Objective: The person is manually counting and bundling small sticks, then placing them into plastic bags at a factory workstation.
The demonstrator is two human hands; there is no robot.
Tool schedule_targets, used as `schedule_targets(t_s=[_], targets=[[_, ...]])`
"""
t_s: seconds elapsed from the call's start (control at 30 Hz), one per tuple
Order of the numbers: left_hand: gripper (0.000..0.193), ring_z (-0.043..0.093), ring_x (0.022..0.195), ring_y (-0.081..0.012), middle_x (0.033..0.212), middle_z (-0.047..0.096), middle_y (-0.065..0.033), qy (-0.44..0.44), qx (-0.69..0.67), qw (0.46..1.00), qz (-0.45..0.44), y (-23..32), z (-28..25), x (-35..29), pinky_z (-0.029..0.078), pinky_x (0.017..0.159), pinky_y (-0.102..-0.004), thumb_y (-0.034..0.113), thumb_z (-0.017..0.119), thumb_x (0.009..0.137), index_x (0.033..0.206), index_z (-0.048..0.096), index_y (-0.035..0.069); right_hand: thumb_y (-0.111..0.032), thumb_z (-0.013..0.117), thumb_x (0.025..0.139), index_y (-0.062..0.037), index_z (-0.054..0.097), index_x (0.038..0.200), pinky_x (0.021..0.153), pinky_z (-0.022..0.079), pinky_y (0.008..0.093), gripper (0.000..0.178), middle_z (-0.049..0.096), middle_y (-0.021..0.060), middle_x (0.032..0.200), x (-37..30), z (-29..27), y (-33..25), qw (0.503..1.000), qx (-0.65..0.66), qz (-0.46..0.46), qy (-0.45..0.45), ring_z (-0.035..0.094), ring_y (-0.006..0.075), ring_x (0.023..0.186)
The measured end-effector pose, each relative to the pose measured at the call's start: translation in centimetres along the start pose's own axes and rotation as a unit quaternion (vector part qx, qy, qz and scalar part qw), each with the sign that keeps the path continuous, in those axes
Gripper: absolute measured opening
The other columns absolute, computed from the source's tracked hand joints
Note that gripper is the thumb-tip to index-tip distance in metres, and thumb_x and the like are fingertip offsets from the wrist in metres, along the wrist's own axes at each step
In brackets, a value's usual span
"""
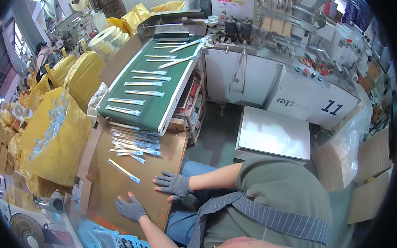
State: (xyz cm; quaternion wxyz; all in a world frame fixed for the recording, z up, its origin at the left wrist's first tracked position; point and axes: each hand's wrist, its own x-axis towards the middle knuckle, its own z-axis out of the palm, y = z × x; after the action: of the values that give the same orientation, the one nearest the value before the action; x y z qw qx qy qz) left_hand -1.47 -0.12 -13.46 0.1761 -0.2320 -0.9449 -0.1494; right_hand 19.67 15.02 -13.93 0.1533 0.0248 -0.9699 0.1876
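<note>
My left hand (131,208), in a grey fingerless glove, lies on the brown board (103,182) with its fingers spread and nothing in them. A little farther right, my right hand (173,185) wears the same kind of glove; its fingers are stretched out over the board's near edge, also holding nothing. One wrapped pair of chopsticks (124,171) lies alone just beyond my hands, slanting, in a clear sleeve with a blue end. Behind it is a loose heap of wrapped chopsticks (134,143), below the end of the green conveyor belt (114,102). Several more packs lie spaced out along the belt.
Blue printed bags (111,240) sit at the board's lower edge, near a fan (26,231). Large yellow sacks (54,134) stand left. A packing machine (237,76) stands behind, with a white box (274,132) on the right and cardboard cartons (370,196) beyond.
</note>
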Motion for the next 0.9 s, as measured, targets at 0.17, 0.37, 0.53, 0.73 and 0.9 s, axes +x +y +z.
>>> schedule_targets(t_s=[0.17,0.37,0.53,0.73,0.9], targets=[[0.063,0.041,0.125,-0.0331,0.132,0.046,-0.0207,-0.009,0.009,1.0,0.0,0.5,-0.3,0.1,0.032,0.103,-0.043,0.049,0.054,0.086,0.125,0.051,0.001,-0.054,0.045,0.085,-0.0028,0.034,0.138,0.11,0.015,0.0548,0.075,0.025,0.0245,0.146,-0.1,0.2,0.4,0.999,-0.016,-0.008,0.026,0.024,0.0382,0.137],[0.063,0.04,0.126,-0.0337,0.133,0.045,-0.0217,-0.005,-0.006,1.0,0.005,0.5,0.0,0.2,0.031,0.104,-0.044,0.05,0.054,0.086,0.125,0.05,0.001,-0.052,0.048,0.084,-0.0026,0.036,0.136,0.109,0.018,0.0538,0.073,0.028,0.0247,0.144,-0.2,-0.6,0.2,0.999,-0.005,-0.008,0.037,0.025,0.0388,0.136],[0.062,0.04,0.126,-0.032,0.134,0.045,-0.0203,-0.005,0.002,1.0,-0.002,0.4,-0.2,0.2,0.03,0.105,-0.0426,0.049,0.053,0.086,0.125,0.052,0.001,-0.029,0.059,0.081,-0.0034,0.05,0.122,0.1,0.035,0.0464,0.049,0.047,0.0202,0.127,-0.3,-4.9,0.9,0.98,0.162,-0.009,0.115,0.044,0.0376,0.119],[0.062,0.039,0.127,-0.0328,0.134,0.044,-0.0205,-0.006,-0.017,1.0,-0.006,0.5,-0.2,0.0,0.03,0.105,-0.043,0.049,0.054,0.086,0.126,0.05,0.002,-0.018,0.062,0.078,-0.0047,0.055,0.113,0.086,0.045,0.0405,0.038,0.058,0.0169,0.107,0.1,-17.6,11.2,0.886,-0.036,0.176,0.427,0.055,0.0344,0.099],[0.062,0.038,0.127,-0.0329,0.135,0.044,-0.0203,-0.015,-0.02,1.0,-0.005,0.5,-1.0,-0.1,0.03,0.105,-0.043,0.048,0.054,0.086,0.127,0.049,0.002,-0.038,0.059,0.082,-0.005,0.038,0.135,0.101,0.035,0.042,0.066,0.041,0.0246,0.132,0.1,-23.0,23.1,0.793,-0.13,0.476,0.356,0.042,0.0402,0.12]])
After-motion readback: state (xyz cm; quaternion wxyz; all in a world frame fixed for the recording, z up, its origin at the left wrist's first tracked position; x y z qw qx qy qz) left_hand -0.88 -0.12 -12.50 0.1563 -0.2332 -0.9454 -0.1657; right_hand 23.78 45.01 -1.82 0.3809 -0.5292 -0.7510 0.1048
